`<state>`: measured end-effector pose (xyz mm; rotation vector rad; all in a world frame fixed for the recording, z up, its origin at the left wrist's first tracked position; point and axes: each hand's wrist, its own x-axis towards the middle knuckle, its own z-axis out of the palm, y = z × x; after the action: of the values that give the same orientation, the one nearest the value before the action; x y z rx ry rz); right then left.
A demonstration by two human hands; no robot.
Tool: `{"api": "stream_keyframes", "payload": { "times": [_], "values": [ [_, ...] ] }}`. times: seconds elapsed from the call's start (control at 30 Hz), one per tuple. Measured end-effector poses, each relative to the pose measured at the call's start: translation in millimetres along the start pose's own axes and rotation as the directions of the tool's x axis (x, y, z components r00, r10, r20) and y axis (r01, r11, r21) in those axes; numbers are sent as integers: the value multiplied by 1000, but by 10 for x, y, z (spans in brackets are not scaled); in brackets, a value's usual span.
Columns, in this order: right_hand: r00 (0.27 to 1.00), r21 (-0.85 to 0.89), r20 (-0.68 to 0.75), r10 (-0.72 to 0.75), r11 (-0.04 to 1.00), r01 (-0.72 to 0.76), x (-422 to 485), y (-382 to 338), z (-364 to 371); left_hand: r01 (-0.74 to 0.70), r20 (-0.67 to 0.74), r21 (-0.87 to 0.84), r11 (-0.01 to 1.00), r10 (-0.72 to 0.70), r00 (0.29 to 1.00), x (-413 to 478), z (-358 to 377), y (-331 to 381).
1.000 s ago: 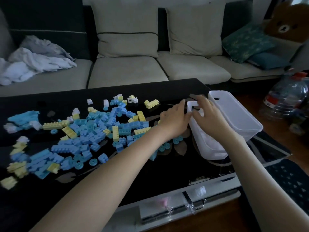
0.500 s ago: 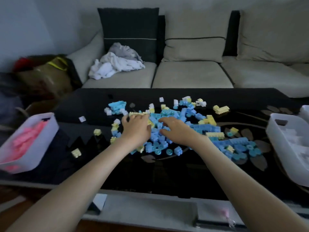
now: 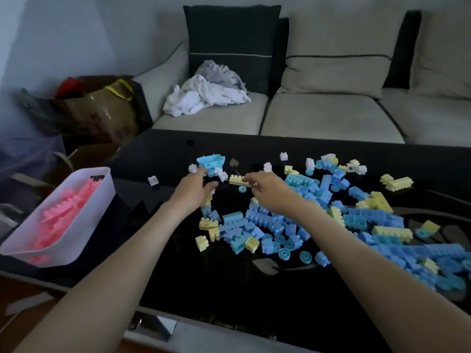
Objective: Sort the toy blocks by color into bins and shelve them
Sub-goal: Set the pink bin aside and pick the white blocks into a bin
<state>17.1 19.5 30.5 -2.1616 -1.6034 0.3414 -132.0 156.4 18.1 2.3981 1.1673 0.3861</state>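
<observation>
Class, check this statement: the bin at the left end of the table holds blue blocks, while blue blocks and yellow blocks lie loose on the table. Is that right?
One detail is wrong. The bin holds pink blocks, not blue ones, as the head view shows. The rest stands: blue blocks and yellow blocks lie loose on the table.

- A home living room; a beige fabric sofa [image 3: 331,115] with dark and tan cushions
- crumpled white laundry [image 3: 204,95]; a glossy black coffee table [image 3: 158,149]
</observation>
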Motion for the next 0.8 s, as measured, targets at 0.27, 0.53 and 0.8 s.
{"api": "stream_keyframes", "payload": {
  "times": [0.27,0.53,0.8],
  "values": [
    [987,-159,38,154,976,-146,551,337,-147,3,136,241,971,-37,990,420,97,82],
    [981,-346,139,138,935,-82,756,314,-17,-127,-124,106,986,140,982,571,106,-65],
    [975,-338,199,101,941,-28,619,373,-84,-233,60,188,954,226,972,673,286,24]
  ]
}}
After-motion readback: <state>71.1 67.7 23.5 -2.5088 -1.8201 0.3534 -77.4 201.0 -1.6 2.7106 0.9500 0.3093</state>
